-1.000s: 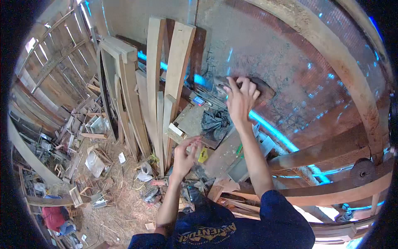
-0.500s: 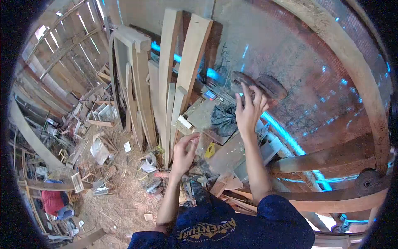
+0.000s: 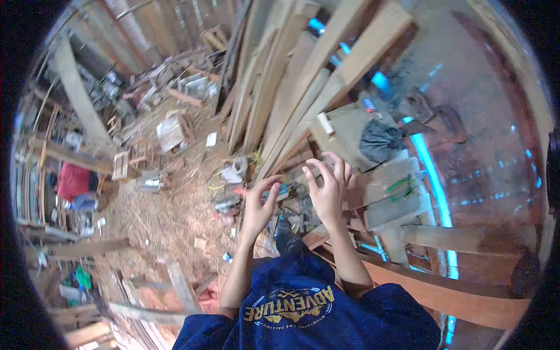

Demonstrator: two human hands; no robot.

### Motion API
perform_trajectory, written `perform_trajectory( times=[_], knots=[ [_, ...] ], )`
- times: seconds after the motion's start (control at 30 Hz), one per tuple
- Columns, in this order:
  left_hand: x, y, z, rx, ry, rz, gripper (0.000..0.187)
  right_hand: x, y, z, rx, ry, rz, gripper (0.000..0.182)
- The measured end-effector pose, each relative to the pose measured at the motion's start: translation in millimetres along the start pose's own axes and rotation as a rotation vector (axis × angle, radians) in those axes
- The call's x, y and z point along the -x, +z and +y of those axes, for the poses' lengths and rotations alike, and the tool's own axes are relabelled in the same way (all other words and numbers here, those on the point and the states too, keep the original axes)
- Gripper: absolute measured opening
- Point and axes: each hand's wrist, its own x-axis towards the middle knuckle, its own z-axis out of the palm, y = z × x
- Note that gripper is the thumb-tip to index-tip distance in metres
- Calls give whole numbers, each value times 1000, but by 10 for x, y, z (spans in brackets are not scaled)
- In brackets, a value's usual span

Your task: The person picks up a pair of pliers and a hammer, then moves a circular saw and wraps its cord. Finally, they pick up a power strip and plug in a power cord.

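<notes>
In the head view my left hand (image 3: 260,207) is raised in front of my chest, fingers curved and thumb apart, with nothing visible in it. My right hand (image 3: 328,189) hovers beside it, its bent fingers spread and holding nothing I can see. Beyond the right hand lies a work surface (image 3: 382,181) of boards. On it sit a black plastic bag (image 3: 380,141), a small pale block (image 3: 325,123) and a green looped thing (image 3: 401,189). The left hand is nearest the lower ends of leaning planks (image 3: 303,96), apart from them.
Tall planks lean close in front. Wood shavings and scraps cover the floor (image 3: 157,216), with a small wooden frame (image 3: 140,157) on it. A person in a red shirt (image 3: 74,182) is low at the far left. A wooden beam (image 3: 443,297) runs along my right.
My view has swung, so the planks and bench sit further right. My right hand has come down and closer to my left. The yellow thing on the bench no longer shows.
</notes>
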Motion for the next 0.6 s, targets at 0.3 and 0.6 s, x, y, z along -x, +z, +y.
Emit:
perform_trajectory(
  times=[0.3,0.6],
  knots=[
    [1668,-917,-829,-35,-171,300,29,974,462,-767,-137,-230,-359,23],
    [3138,-1586,-1309,-23,-294,449,31,2251,624,-1425,-185,-318,-568,28]
  ],
)
